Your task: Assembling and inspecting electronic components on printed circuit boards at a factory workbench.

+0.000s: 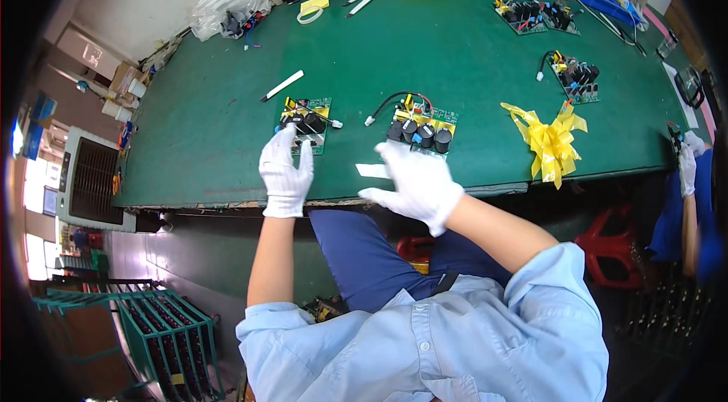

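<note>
Both my hands wear white gloves. My left hand (pixel 285 174) is at the near edge of a green circuit board (pixel 319 146) with black cylindrical capacitors and a short cable; its thumb and fingers are apart, the fingertips at or just over the board. My right hand (pixel 418 183) is open in front of a second circuit board (pixel 442 131), thumb spread from the fingers. This board carries several black capacitors, yellow parts and a looped cable with a white plug. A white strip (pixel 370 171) lies by my right hand, its right end hidden behind the glove.
A white pen-like stick (pixel 283 86) lies beyond the left board. Yellow tape strips (pixel 553 146) hang over the front edge at right. Another board (pixel 576 77) and a pair of boards (pixel 523 15) sit farther back. At far right, another person's gloved hand (pixel 687 167) holds a board.
</note>
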{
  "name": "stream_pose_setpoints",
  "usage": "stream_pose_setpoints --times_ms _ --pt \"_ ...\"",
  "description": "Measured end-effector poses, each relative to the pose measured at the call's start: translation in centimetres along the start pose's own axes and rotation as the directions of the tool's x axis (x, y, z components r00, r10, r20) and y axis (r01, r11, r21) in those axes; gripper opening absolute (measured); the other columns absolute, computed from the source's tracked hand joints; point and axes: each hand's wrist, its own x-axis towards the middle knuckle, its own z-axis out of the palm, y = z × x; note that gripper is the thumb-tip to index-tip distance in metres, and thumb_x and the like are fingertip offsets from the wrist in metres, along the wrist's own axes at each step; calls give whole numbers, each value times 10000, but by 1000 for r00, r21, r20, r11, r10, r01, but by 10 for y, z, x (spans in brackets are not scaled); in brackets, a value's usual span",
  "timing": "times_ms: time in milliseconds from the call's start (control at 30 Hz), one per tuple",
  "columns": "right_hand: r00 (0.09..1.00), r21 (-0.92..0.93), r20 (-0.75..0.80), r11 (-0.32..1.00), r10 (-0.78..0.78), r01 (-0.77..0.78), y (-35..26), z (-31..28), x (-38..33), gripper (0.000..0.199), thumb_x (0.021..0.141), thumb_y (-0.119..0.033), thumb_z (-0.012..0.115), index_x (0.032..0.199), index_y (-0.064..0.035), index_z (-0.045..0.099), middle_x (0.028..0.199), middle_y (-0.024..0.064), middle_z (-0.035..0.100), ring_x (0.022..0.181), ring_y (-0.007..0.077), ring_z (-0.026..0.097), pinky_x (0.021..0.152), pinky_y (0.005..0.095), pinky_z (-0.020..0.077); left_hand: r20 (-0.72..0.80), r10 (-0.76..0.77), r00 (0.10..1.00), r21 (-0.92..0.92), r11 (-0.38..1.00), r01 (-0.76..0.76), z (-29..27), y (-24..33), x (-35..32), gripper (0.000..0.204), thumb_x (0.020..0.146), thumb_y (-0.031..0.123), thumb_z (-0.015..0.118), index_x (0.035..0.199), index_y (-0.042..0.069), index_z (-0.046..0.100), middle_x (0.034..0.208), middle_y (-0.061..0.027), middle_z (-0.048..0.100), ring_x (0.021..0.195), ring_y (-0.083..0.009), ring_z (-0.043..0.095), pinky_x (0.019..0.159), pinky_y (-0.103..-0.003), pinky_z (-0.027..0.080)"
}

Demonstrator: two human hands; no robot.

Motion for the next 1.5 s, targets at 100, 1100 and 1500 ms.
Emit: stream_pose_setpoints --times_ms 100,1100,1500 --pt "942 278 -230 944 243 -176 17 -22 -41 401 831 -355 661 1070 -53 546 895 136 629 710 309 633 621 391 517 61 125 990 -377 922 -93 -3 71 29 227 799 126 679 1002 28 666 954 -135 682 878 -309 658 801 -409 512" --pt "962 -181 -2 946 272 -268 68 -34 -89 234 756 -154 646 983 -103 619 862 77 537 794 254 566 590 351 491 531 313 787 -513 859 5 95 156 70 436 814 407 672 1006 16 672 1051 -144 670 1034 -313 612 914 -379 474" --pt "951 -225 21 929 307 -295 62 -31 -85 235 767 -169 639 992 -110 610 861 72 531 800 251 562 585 350 488 504 328 799 -519 854 -23 94 159 71 386 812 346 666 984 0 665 970 -154 665 943 -323 624 844 -386 484"
